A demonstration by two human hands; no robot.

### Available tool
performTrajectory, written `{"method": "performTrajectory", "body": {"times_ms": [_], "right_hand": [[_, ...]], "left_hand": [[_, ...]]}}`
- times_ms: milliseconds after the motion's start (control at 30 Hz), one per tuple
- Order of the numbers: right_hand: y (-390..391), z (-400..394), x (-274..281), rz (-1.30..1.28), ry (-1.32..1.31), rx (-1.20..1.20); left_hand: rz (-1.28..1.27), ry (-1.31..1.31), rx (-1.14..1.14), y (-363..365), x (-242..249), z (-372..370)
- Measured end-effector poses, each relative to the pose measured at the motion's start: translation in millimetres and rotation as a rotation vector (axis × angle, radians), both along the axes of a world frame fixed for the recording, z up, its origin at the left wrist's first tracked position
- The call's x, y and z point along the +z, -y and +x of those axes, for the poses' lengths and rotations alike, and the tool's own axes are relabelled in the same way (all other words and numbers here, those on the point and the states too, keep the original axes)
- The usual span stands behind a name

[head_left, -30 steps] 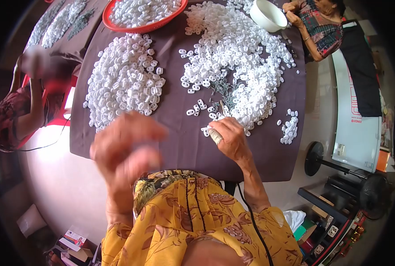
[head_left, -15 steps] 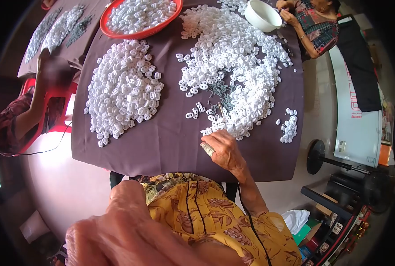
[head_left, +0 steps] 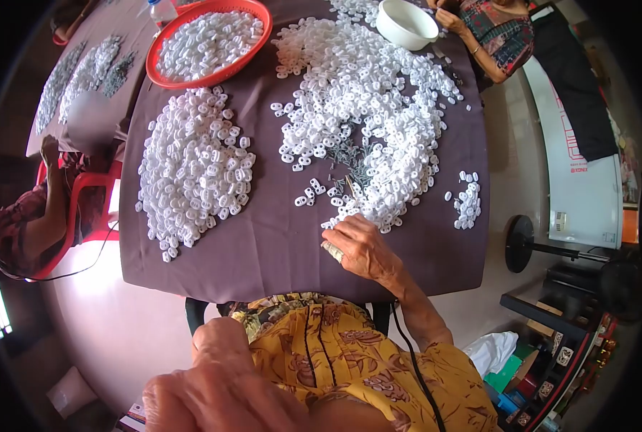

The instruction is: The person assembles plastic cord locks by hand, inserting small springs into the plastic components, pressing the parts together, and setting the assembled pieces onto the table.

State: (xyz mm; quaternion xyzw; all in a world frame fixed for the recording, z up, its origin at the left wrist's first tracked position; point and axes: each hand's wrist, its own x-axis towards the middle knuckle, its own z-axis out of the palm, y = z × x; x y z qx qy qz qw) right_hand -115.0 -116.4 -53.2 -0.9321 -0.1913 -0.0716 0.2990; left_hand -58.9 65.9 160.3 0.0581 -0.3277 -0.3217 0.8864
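My right hand rests at the near edge of a large pile of white plastic pieces, fingers curled together, with a pale wrapping on one finger. What its fingertips hold, if anything, is hidden. My left hand is raised close to the camera at the lower left, over my lap, its back toward the view and its fingers hidden. Small dark grey pins lie in a hollow of the large pile. A second pile of white pieces lies on the left of the brown cloth.
A red basket of white pieces and a white bowl stand at the back. A small cluster of pieces lies right. One person sits at the back right, another at the left on a red chair. A black cable hangs beside my right arm.
The view has shifted slightly, and a bottle now shows behind the red basket. My left hand appears a little lower and further right. My right hand stays by the pile's near edge.
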Motion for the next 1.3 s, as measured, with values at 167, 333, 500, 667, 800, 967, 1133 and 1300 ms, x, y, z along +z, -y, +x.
{"method": "performTrajectory", "body": {"times_ms": [167, 333, 500, 667, 800, 967, 1133, 1300], "right_hand": [[-0.9, 2.8, 7.3, 0.019, 0.011, 0.010], [-0.6, -3.4, 4.0, 0.024, 0.018, 0.031], [0.7, -5.1, 7.4, 0.011, -0.007, 0.029], [-0.4, -5.6, 6.9, 0.021, -0.014, 0.033], [-0.8, -7.8, 5.7, 0.022, -0.020, 0.027], [2.2, -7.4, 4.9, 0.011, -0.044, 0.029], [-3.0, -5.6, 4.8, 0.038, 0.031, 0.013], [1.2, -7.2, 7.1, 0.016, -0.075, 0.035]], "left_hand": [[0.206, -0.279, 0.539, 26.7, 26.3, -30.7], [0.266, -0.269, 0.551, 19.4, 31.1, -35.2], [0.275, -0.416, 0.692, 24.8, 39.5, -48.6], [0.194, -0.557, 0.824, 26.5, 39.7, -57.5], [0.575, -0.597, 0.836, -1.9, 58.1, -56.2], [0.206, -0.388, 0.760, 24.5, 24.2, -45.2], [-0.854, -0.556, -0.077, 32.9, -15.7, -37.1], [-2.616, -2.514, -2.362, -4.2, -103.9, 29.7]]}}
